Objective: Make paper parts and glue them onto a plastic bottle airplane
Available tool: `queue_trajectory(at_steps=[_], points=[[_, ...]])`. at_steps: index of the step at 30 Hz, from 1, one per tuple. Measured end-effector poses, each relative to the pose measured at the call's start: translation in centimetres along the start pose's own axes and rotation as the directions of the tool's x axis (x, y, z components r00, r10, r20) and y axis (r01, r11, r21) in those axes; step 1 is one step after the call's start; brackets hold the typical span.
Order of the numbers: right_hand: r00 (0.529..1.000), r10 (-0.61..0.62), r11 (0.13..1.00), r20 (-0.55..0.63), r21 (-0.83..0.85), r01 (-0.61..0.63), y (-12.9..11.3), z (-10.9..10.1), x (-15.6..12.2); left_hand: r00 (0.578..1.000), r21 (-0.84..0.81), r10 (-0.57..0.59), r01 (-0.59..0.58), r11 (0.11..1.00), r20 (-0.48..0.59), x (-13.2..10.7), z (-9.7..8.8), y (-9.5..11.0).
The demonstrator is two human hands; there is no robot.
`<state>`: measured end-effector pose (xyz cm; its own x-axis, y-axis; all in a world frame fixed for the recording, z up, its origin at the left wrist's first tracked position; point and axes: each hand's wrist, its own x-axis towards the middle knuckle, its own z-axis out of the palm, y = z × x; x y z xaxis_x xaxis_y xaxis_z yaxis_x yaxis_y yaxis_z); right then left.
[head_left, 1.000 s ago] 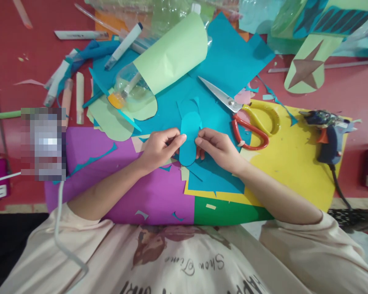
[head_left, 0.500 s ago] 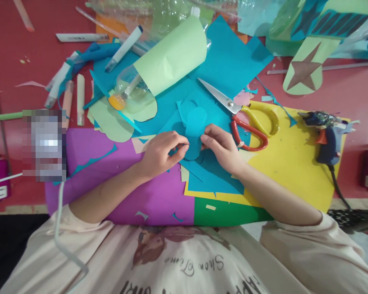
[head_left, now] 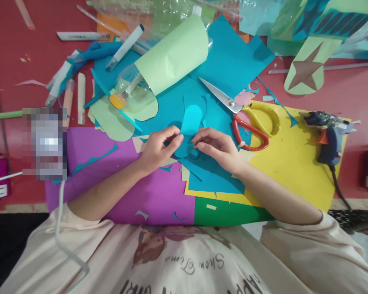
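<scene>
A rounded blue paper cutout (head_left: 190, 118) stands above the blue sheets in the middle. My left hand (head_left: 162, 148) pinches its left edge between thumb and forefinger. At its lower right is my right hand (head_left: 217, 148), fingers curled and thumb close to the forefinger; a thin blue scrap (head_left: 194, 154) shows just under these fingertips, and whether they grip it or the cutout's edge is hard to see. Scissors (head_left: 248, 118) with one yellow and one red handle lie to the right of the cutout, blades pointing up and left.
A plastic bottle wrapped in pale green paper (head_left: 174, 55) lies beyond my hands. Markers (head_left: 125, 47) are scattered at the left. A glue gun (head_left: 328, 139) with a cord rests on yellow card (head_left: 294, 171) at right. Purple card (head_left: 110, 196) lies under my left arm.
The cutout has tilted, its top leaning right and its lower end shifting left with my left hand. My right fingers have moved down and left, and thin blue scraps around it have shifted.
</scene>
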<state>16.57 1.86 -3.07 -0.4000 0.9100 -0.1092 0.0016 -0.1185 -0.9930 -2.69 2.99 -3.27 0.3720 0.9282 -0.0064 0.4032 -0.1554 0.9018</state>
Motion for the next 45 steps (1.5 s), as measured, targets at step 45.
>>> queue_trajectory(at_steps=[45], points=[[0.993,-0.111,0.979,0.034,-0.166,0.115,0.5,0.3,0.2,0.999,-0.171,-0.041,0.040,0.985,-0.004,0.1,-0.2,0.3]])
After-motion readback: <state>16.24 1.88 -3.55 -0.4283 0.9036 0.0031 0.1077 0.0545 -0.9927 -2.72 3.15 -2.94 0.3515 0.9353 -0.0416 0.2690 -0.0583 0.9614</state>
